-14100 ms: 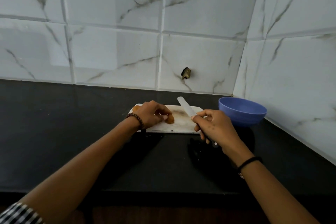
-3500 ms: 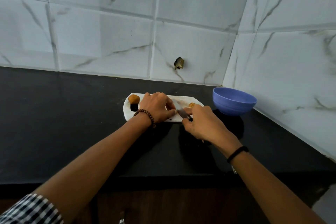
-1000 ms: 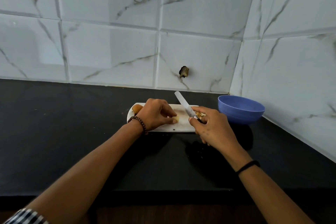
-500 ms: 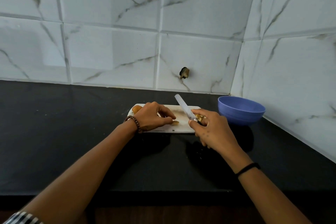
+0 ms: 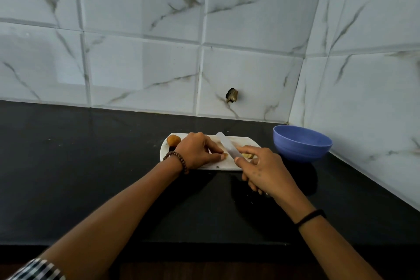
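A blue bowl (image 5: 302, 143) stands on the black countertop (image 5: 91, 166), just to the right of the right hand (image 5: 263, 170) and close to the corner where the two walls meet. Beyond both hands rise the white tiles (image 5: 141, 70), marbled with grey veins. One tile, above and beyond the fingertips, has a small dark chipped hole (image 5: 231, 95). A round orange-brown lump of food (image 5: 173, 140) lies just left of the left hand (image 5: 197, 150), past its wrist. On the near side of the hands the countertop ends in a straight front edge.
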Motion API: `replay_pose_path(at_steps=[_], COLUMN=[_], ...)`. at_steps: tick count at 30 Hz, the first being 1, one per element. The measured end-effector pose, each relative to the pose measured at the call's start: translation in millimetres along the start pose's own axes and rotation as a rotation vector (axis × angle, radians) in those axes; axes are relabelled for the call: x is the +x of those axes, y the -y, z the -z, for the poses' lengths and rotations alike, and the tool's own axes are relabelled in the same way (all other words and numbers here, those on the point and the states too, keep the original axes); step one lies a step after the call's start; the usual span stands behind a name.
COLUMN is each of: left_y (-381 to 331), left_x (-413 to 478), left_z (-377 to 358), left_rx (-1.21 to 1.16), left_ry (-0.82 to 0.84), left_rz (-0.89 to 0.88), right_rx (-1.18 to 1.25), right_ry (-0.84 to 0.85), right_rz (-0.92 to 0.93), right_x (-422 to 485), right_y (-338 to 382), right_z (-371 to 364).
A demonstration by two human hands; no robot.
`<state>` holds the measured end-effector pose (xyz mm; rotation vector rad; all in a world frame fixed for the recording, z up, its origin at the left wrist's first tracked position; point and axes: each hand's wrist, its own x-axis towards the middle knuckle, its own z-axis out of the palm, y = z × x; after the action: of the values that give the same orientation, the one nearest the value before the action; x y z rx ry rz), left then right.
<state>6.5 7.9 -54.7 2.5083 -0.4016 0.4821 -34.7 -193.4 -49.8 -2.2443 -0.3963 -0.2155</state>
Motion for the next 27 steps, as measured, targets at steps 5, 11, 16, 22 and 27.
replay_pose_path(at_steps=[5,11,16,22,27], left_y=[2,2,1,0,3], left_x=[0,2,3,2,4], left_z=[-3,-3,-3,0,-1], left_rx=[-0.035,-0.012,-0.008,-0.040,-0.084], left_ry=[-0.005,-0.001,0.023,-0.007,0.031], left_rz=[0.023,0.023,0.042,0.051,0.034], right_rx=[-0.047,-0.106,-0.143,-0.135,-0.117], right_ry=[0.041,0.060,0.043,0.020,-0.015], right_rz=[-0.028,-0.040,-0.045,-0.048,-0.046], right_x=[2,2,2,0,-1], right_y=[3,7,8,10,10], right_z=[-1,-1,-5,-8,-9])
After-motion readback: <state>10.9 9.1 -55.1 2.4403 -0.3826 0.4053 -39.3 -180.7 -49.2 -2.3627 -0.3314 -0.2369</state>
